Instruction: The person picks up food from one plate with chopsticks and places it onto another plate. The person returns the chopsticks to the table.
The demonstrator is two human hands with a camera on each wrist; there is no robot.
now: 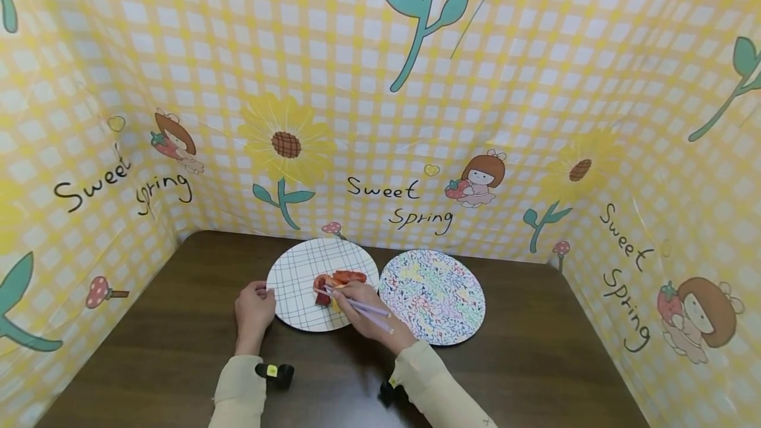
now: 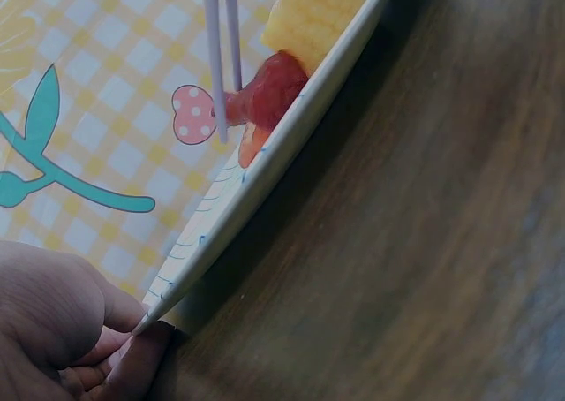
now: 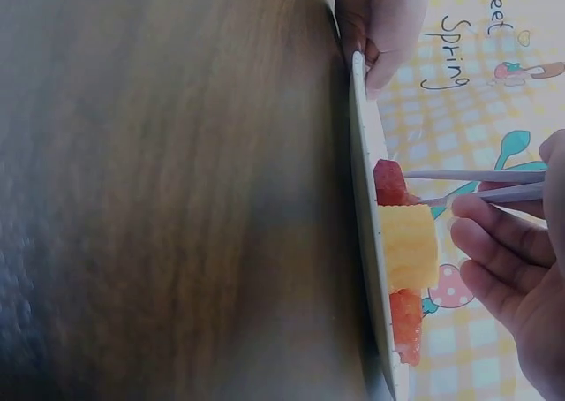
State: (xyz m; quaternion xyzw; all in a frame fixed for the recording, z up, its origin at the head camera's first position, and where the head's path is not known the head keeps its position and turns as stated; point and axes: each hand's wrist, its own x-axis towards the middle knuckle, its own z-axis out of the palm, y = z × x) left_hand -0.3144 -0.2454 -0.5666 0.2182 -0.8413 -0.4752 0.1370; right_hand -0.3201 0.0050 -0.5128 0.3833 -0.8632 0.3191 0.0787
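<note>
My left hand [image 1: 255, 309] pinches the left rim of a white plate with a blue grid [image 1: 294, 276], thumb above and fingers below. In my right hand [image 1: 371, 297] I hold a pair of pale purple chopsticks [image 1: 370, 310] over that plate. Their tips are at a dark red chunk of food [image 2: 278, 92]; whether they grip it I cannot tell. Beside the chunk lies a yellow piece of corn [image 3: 410, 246]. Orange-red pieces that look like shrimp [image 1: 349, 276] lie behind, partly hidden by my right hand in the head view.
A round plate with multicoloured speckles [image 1: 436, 296] stands just right of the grid plate. Both are on a dark brown wooden table [image 1: 535, 349]. A yellow checked cloth [image 1: 368, 131] with flowers hangs around its back and sides.
</note>
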